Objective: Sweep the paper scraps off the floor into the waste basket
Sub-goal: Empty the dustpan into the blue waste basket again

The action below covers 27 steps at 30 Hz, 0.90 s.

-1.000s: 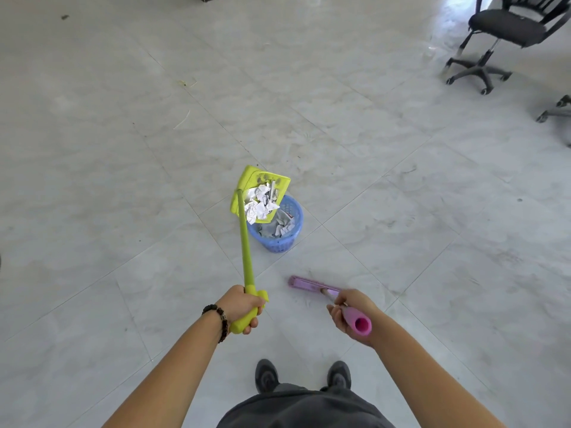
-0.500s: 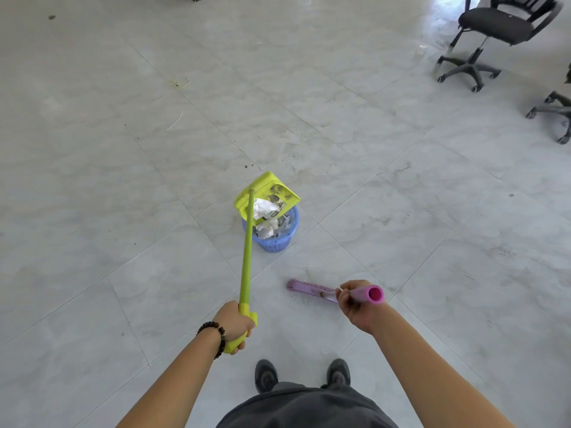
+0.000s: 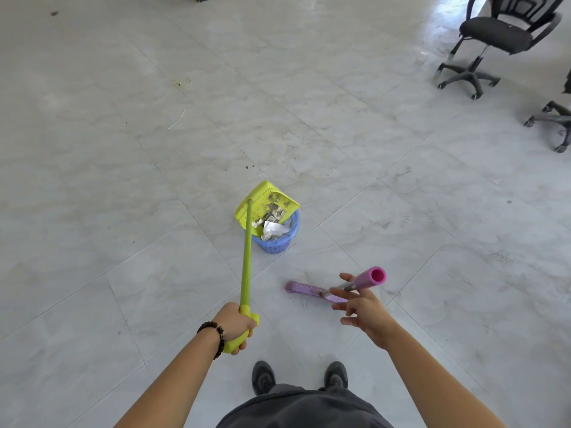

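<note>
My left hand (image 3: 236, 327) grips the end of the long green handle of a lime dustpan (image 3: 262, 196). The pan is tipped over a small blue waste basket (image 3: 278, 246), and crumpled paper scraps (image 3: 273, 228) lie at the pan's lower edge and in the basket. My right hand (image 3: 363, 308) is spread with straight fingers. The pink broom handle (image 3: 374, 276) leans across its index finger and thumb. The broom's purple brush head (image 3: 304, 288) rests on the floor just right of the basket.
Grey marble-look tiles stretch all around. A black office chair (image 3: 494, 35) stands at the far right, with the wheeled base of a second chair (image 3: 553, 122) below it. Small bits of debris (image 3: 182, 83) lie far left. My shoes (image 3: 262, 376) show at the bottom.
The dustpan tipped further over the basket and most scraps slid out of it. My right hand went from gripping the broom handle to spread fingers, and the handle leaned right.
</note>
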Each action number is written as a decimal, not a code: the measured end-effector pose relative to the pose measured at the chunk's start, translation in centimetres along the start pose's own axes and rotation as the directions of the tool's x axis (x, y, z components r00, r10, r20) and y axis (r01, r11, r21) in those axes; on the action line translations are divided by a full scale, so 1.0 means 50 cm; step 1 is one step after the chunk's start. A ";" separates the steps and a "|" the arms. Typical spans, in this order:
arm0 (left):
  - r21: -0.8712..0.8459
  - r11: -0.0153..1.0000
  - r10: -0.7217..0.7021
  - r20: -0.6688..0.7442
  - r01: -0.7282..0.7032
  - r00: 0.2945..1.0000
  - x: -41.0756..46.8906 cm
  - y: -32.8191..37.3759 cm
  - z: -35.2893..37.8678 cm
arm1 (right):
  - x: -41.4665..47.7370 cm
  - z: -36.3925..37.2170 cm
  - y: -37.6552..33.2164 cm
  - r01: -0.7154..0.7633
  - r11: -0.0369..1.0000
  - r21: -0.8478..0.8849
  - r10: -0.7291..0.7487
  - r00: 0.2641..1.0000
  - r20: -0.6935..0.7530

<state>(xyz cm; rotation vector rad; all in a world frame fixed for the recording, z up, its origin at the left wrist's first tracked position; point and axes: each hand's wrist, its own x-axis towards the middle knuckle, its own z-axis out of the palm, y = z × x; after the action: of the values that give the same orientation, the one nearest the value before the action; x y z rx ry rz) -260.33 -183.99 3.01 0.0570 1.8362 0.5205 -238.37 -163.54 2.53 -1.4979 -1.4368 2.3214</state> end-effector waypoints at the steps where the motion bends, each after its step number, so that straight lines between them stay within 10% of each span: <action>1: 0.000 1.000 -0.002 -0.007 0.002 1.000 -0.001 -0.003 0.003 | 0.000 0.001 0.000 0.007 0.999 -0.048 -0.007 1.000 0.005; 27: 0.127 0.991 0.078 -0.216 -0.051 0.973 0.003 -0.096 0.030 | 0.010 0.041 0.007 0.040 0.968 -0.249 -0.082 0.984 -0.160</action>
<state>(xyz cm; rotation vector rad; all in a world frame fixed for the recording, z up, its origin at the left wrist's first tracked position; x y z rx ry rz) -257.97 -187.78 0.74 0.1460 2.0883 0.4755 -239.98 -164.90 2.18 -1.6355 -1.7454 1.9850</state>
